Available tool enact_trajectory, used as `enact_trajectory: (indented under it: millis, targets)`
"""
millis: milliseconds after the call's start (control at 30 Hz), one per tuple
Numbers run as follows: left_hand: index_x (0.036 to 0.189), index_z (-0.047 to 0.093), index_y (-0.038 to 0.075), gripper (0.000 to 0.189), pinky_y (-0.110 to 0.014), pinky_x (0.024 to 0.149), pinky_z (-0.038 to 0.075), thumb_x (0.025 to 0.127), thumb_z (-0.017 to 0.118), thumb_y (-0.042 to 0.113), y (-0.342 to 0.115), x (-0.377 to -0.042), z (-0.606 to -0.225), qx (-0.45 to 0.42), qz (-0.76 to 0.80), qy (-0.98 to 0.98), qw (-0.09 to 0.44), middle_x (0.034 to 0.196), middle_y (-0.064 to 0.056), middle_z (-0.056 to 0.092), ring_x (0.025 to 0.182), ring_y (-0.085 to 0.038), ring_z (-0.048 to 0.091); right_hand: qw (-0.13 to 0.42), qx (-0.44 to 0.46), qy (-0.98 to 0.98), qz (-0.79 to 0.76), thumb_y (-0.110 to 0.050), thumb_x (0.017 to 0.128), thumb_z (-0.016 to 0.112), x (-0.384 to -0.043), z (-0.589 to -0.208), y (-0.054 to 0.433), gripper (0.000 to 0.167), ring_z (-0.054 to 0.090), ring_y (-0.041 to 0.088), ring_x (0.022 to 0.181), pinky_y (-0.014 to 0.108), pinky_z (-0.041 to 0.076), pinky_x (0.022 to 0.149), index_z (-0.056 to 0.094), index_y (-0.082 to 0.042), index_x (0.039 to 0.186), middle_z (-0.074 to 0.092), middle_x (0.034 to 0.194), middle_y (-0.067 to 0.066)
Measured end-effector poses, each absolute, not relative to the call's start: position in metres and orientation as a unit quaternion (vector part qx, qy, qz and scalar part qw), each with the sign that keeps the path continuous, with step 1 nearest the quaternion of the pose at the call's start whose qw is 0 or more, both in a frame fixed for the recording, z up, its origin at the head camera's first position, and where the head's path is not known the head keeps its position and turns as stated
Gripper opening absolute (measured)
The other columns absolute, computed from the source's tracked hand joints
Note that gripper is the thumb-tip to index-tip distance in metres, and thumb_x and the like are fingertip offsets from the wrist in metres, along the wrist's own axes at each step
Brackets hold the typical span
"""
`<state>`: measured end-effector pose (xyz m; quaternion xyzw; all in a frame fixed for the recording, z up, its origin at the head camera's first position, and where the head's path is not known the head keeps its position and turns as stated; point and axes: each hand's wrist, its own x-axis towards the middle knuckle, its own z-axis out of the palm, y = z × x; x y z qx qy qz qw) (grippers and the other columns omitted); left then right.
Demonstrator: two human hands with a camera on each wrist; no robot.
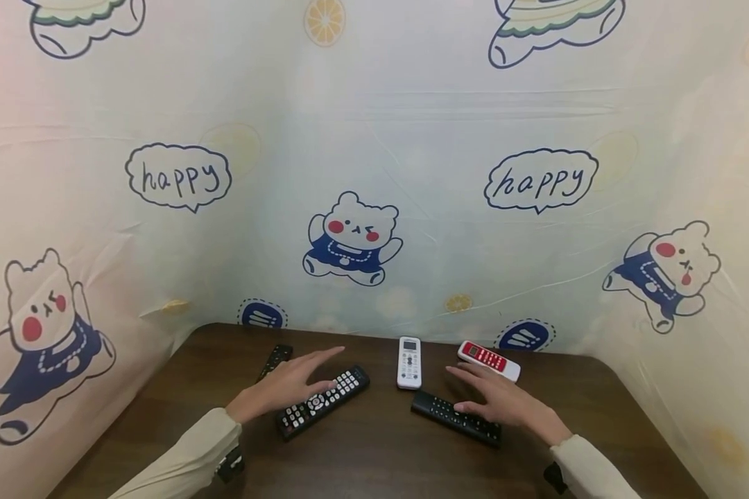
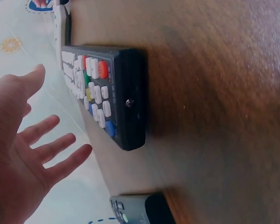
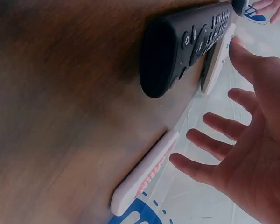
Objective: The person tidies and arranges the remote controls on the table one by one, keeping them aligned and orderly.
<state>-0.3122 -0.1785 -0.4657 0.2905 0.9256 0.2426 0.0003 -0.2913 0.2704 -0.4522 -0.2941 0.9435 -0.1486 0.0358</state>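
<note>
My left hand (image 1: pixel 287 383) is held above a black remote control with white buttons (image 1: pixel 296 421), its fingers spread. In the left wrist view, a gap shows between that hand (image 2: pixel 28 172) and the remote's keys, which include red, green, yellow and blue ones. My right hand (image 1: pixel 499 396) hovers over a slimmer black remote control (image 1: pixel 433 409), thumb apart from the fingers. Its palm is empty in the right wrist view. Just beyond the right fingertips lies a red-and-white remote control (image 1: pixel 505 367). Neither hand holds anything.
A white remote control (image 1: pixel 409 378) with a small screen lies between the hands, towards the back of the brown table (image 1: pixel 362 457). Another black remote control (image 1: pixel 279 355) lies behind my left hand, partly hidden. A printed cloth (image 1: pixel 443 256) hangs around the table's back and sides.
</note>
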Motion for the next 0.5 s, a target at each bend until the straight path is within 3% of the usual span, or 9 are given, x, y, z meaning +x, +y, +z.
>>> enact_trajectory:
  millis: [167, 500]
  targets:
    - [0.162, 0.041, 0.019, 0.067, -0.072, 0.114, 0.041, 0.104, 0.064, 0.045, -0.1742, -0.314, -0.4679, 0.294, 0.258, 0.92, 0.012, 0.162, -0.012, 0.046, 0.145, -0.04, 0.048, 0.055, -0.281, 0.945, -0.159, -0.053, 0.099, 0.068, -0.2912, -0.4558, 0.2701, 0.074, 0.046, 0.042, 0.144, 0.066, 0.044, 0.114, 0.046, -0.017, 0.159, 0.047, 0.158, 0.017]
    - [0.145, 0.059, 0.005, 0.052, -0.063, 0.106, 0.053, 0.1, 0.073, 0.027, -0.1699, -0.312, -0.4693, 0.28, 0.279, 0.918, 0.016, 0.144, -0.016, 0.063, 0.131, -0.038, 0.061, 0.091, -0.27, 0.942, -0.175, -0.049, 0.096, 0.072, -0.2881, -0.4589, 0.2627, 0.066, 0.06, 0.031, 0.125, 0.06, 0.053, 0.106, 0.058, -0.012, 0.148, 0.059, 0.14, 0.011]
